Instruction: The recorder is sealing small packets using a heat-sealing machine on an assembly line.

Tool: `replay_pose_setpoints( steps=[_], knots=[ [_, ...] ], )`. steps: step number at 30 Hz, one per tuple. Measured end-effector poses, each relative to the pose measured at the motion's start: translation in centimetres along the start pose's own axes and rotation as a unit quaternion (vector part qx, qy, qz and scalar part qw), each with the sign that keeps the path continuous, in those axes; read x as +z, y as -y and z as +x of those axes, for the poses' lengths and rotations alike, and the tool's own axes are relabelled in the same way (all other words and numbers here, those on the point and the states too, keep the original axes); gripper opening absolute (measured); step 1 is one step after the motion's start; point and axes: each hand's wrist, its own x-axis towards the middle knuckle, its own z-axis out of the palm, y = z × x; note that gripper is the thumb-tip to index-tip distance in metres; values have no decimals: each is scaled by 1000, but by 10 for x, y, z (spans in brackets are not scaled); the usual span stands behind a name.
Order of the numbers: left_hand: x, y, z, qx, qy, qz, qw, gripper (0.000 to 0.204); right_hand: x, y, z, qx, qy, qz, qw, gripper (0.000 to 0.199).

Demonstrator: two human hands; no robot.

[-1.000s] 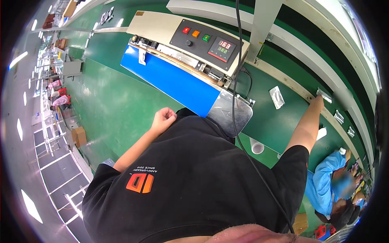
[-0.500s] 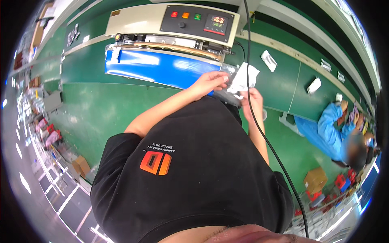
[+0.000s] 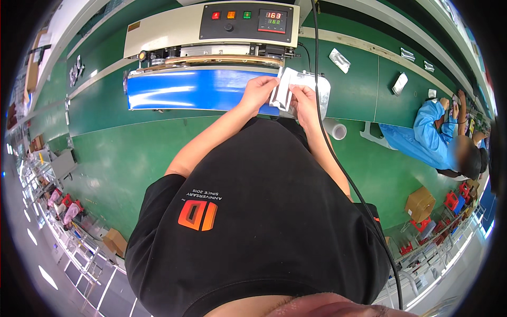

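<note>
A small silver-white foil pouch (image 3: 281,91) is held up between my two hands at the right end of a band sealer (image 3: 182,31). My left hand (image 3: 257,92) pinches the pouch's left upper edge, over the sealer's blue conveyor belt (image 3: 185,89). On the other side, my right hand (image 3: 305,103) grips the pouch's right edge, its fingers closed on the foil. The pouch's upper end is close to the sealer's band; I cannot tell if it touches. Beyond my right hand shows a shiny metal plate (image 3: 324,95), partly hidden.
A black cable (image 3: 338,164) hangs down in front of my right forearm. Several foil pouches, one of them nearby (image 3: 339,61), lie on the green table (image 3: 359,95). A white roll (image 3: 335,129) is beside the table edge. Farther right, a person in blue (image 3: 428,124) sits at the table.
Both hands have brought the pouch left and up, from beyond the belt's right end to beside the sealer's band. My right hand has moved in closer to my left.
</note>
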Motion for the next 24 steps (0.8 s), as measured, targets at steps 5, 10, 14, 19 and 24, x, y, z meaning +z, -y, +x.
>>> replay_pose_setpoints(
  steps=[5, 10, 14, 19, 24],
  knots=[
    [-1, -6, 14, -2, -15, 15, 1000, 19, 2, 2, 8, 2, -24, 20, 1000, 11],
    [-1, -9, 21, -36, -13, 19, 999, 19, 4, 7, 15, -10, -8, 27, 1000, 10],
    [2, -7, 24, -10, -48, 8, 999, 17, 4, 9, 19, -10, -26, 28, 999, 9],
    [2, -5, 25, 14, -65, -21, 998, 15, 4, 7, 24, 14, -17, 22, 1000, 7],
    [-2, -5, 24, 8, -64, -30, 997, 16, 5, 4, 27, 13, -19, 12, 1000, 10]
  ],
)
